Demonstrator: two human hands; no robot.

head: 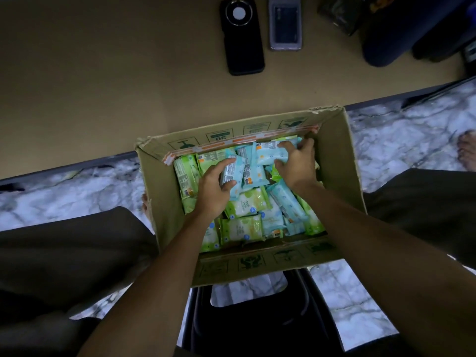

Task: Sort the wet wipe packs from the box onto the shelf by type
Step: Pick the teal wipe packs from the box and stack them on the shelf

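Both hands were down in the cardboard box (337, 161), which sat on the floor against the tan shelf (103, 73). Left hand (215, 188) gripped a blue wipe pack (233, 172); right hand (296, 163) clutched another blue pack (270, 153) near the far wall. Green packs (244, 204) and blue ones lay mixed inside. Two phones (242, 37) lay on the shelf.

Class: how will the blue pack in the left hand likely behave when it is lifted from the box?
The blue pack looks soft-sided, so it probably flexes in the left hand. Its glossy film may be slippery. Being flat, it likely will not roll.
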